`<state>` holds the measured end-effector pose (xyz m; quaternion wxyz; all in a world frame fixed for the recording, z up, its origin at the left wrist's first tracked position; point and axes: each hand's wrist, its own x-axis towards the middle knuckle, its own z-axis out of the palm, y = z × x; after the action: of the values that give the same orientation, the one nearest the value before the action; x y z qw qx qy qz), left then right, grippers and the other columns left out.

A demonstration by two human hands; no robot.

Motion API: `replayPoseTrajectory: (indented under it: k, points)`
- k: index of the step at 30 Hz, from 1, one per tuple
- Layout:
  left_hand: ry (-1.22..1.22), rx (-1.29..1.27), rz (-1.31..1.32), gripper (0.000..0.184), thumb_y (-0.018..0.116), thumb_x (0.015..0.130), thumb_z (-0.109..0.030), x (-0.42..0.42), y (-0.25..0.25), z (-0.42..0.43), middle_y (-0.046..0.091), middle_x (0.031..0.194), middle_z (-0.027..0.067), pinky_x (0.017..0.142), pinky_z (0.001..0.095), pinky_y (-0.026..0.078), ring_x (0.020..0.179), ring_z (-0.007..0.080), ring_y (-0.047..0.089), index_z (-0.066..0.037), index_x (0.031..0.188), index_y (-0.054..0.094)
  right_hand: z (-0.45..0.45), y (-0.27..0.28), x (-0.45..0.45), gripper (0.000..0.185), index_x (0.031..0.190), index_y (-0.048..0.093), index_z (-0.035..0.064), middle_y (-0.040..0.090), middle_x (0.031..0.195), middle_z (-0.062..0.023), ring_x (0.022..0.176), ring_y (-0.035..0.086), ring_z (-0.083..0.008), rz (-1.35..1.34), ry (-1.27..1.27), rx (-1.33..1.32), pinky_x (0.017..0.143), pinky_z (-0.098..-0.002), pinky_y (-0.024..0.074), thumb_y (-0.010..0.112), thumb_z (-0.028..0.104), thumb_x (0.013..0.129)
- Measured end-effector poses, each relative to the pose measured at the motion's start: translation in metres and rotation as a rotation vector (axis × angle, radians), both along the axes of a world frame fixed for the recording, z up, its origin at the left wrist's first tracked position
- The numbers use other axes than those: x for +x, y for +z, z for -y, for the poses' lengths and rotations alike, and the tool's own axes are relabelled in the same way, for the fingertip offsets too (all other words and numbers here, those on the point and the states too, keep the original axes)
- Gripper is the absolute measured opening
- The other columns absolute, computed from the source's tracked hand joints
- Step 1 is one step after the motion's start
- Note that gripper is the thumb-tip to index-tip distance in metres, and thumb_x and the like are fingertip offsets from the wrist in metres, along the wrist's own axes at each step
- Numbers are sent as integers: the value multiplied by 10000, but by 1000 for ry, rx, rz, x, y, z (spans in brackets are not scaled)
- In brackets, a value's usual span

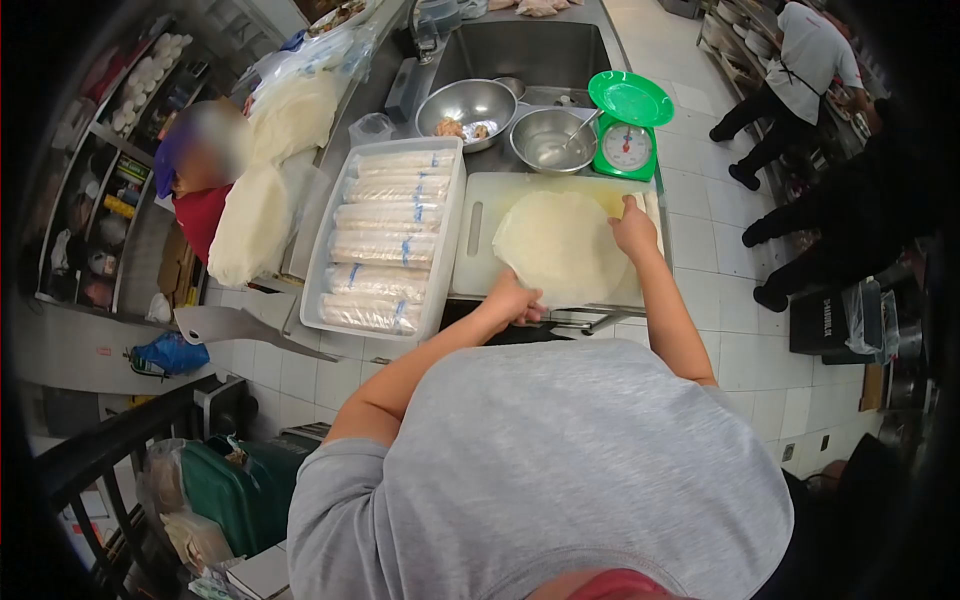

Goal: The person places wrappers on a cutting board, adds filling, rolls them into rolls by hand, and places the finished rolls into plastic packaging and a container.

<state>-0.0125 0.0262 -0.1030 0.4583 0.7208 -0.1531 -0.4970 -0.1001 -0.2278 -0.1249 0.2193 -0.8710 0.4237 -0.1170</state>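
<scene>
A round, pale, thin wrapper sheet (560, 248) lies over the white cutting board (473, 262) before me. My left hand (513, 300) is closed on its lower left edge, the fingers partly curled under. At the upper right edge my right hand (634, 228) pinches the same sheet. To the left stands a white plastic tub (313, 285) holding several plastic-wrapped rolls (385, 216) with blue markings. Behind the board is a metal bowl (545, 150) of liquid with a spoon handle. A green dial scale (627, 150) with a green pan is beside that bowl.
A larger metal bowl (467, 97) holds some orange-pink filling, near the sink (530, 55). Stacks of pale sheets (250, 220) lie at left, with a person (200, 165) close by. Another person (805, 75) works at the right shelves, and a dark-clothed person (850, 190) stands nearer.
</scene>
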Motion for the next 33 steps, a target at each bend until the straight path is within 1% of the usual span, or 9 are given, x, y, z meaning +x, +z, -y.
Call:
replayPoseTrajectory:
  k: [2,5,9,15,18,26,28,30,33]
  points:
    - [-135,160,33,486,646,829,-226,2,21,-8,642,799,171,471,323,456,558,210,628,31,1163,405,6,-1,6,393,1140,529,41,601,978,-194,921,580,-367,84,26,-118,797,-443,461,640,242,822]
    - [-300,198,758,540,657,818,-328,29,-5,-13,648,809,163,587,386,489,656,261,650,15,1167,427,12,16,28,406,1096,554,12,579,1020,-190,975,555,-363,270,141,-202,824,-434,454,638,302,824]
    - [-339,210,933,623,672,787,-402,68,41,9,652,866,167,701,409,493,798,315,645,15,1185,436,14,35,88,486,1073,589,3,582,1061,-189,1000,549,-360,365,420,-141,888,-426,433,573,437,855]
    - [-238,105,1016,634,677,782,-384,125,18,34,632,941,225,741,431,494,836,345,636,21,1209,441,39,3,171,744,1088,612,-9,555,1193,-226,1108,520,-370,-266,626,51,960,-419,396,470,666,810]
    - [-298,162,906,633,675,787,-361,118,29,30,612,1018,256,761,421,496,862,369,629,26,1232,443,34,10,174,748,1013,634,-15,559,1190,-225,1123,512,-377,-286,622,126,929,-417,413,487,682,785]
    - [-490,246,936,630,663,784,-407,122,17,29,598,1092,239,861,413,466,1027,352,583,38,1186,470,-22,26,89,236,839,611,-3,576,817,-166,779,557,-336,543,288,-113,713,-453,425,582,228,878]
    - [-524,266,899,627,658,783,-426,121,17,28,595,1107,233,867,412,463,1035,352,580,32,1173,483,-41,-22,76,279,1032,589,-11,595,984,-185,953,563,-334,212,415,1,836,-429,432,570,221,880]
    - [-514,255,899,617,657,782,-447,123,15,29,591,1115,234,865,423,457,1030,364,576,12,1163,503,-70,-47,71,480,1206,505,-17,487,1282,-202,1213,439,-345,293,848,-420,1021,-440,333,575,307,859]
    - [-508,257,911,610,658,781,-454,122,16,29,592,1115,231,861,421,458,1035,364,573,10,1151,516,-82,-36,81,597,1329,397,-17,379,1401,-195,1331,310,-329,99,922,-279,1103,-450,221,547,339,874]
